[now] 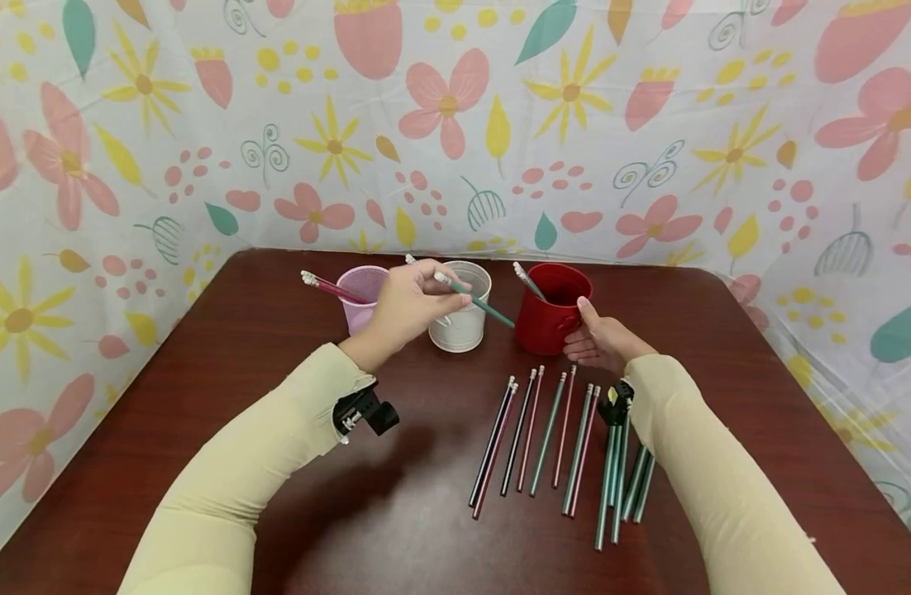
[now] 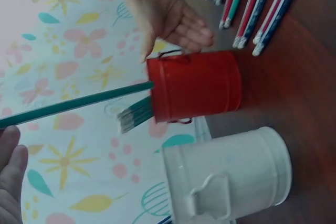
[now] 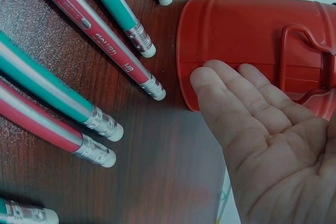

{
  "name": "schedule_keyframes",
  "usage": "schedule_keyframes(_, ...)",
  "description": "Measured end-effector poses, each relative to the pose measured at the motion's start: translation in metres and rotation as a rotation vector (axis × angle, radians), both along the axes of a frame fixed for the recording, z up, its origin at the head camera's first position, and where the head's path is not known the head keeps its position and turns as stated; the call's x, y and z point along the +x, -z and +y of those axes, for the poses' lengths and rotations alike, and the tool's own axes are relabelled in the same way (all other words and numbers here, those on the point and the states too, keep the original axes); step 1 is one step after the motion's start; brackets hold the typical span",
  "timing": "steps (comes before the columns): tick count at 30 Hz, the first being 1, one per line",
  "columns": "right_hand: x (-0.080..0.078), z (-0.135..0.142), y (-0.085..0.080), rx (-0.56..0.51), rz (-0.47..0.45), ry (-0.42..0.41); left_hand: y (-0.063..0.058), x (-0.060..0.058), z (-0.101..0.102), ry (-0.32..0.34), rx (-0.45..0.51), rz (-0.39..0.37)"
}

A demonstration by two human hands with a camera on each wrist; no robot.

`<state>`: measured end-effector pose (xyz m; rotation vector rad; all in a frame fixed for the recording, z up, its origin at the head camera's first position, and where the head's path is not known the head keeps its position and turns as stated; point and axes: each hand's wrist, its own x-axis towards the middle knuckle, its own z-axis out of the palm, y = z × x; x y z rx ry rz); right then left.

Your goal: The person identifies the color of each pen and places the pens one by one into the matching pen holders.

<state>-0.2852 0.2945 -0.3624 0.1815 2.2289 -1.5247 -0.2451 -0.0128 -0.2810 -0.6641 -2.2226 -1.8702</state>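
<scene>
Between its thumb and fingers my left hand [image 1: 405, 307] pinches a green pencil [image 1: 494, 312] near the eraser end. The pencil slants down to the right, and in the left wrist view its far end overlaps the rim of the red cup [image 1: 537, 326]. Green pencils [image 2: 137, 113] with white erasers lean out of that cup. Beside the cup's right handle is my right hand [image 1: 603, 337], its palm turned to the cup. In the right wrist view its fingers [image 3: 231, 90] lie extended along the red wall.
A white cup [image 1: 457, 335] stands left of the red one, partly behind my left hand. Further left, a pink cup [image 1: 356, 314] holds red pencils [image 1: 329, 287]. Several green, red and dark blue pencils [image 1: 548, 434] lie on the brown table [image 1: 225, 413] in front, some under my right forearm.
</scene>
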Motion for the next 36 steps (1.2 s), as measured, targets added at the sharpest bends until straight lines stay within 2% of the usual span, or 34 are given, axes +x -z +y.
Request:
schedule_keyframes(4,-0.002,-0.004,-0.001,0.003,0.009,-0.012,-0.010,-0.004,-0.006,-0.036,0.039,0.051)
schedule_keyframes(9,-0.004,-0.007,0.000,0.006,0.010,-0.027,-0.020,-0.013,-0.004,-0.075,0.002,0.099)
schedule_keyframes(13,-0.004,-0.003,0.002,0.004,0.007,-0.021,-0.023,-0.023,0.010,-0.074,0.047,0.088)
schedule_keyframes(17,-0.002,-0.002,0.004,-0.004,0.004,-0.014,-0.018,-0.034,0.030,-0.075,0.054,0.054)
schedule_keyframes(20,0.000,-0.004,0.004,-0.004,0.008,-0.016,-0.014,-0.038,0.041,-0.085,0.003,0.035)
schedule_keyframes(26,0.000,-0.004,0.002,0.000,0.007,-0.010,-0.010,-0.044,0.059,-0.059,-0.069,0.022)
schedule_keyframes(33,0.000,-0.001,-0.001,0.004,-0.004,-0.005,-0.010,-0.049,0.078,-0.109,-0.242,0.059)
schedule_keyframes(36,0.001,0.000,-0.002,0.004,-0.005,-0.006,-0.006,-0.049,0.084,-0.108,-0.271,0.037)
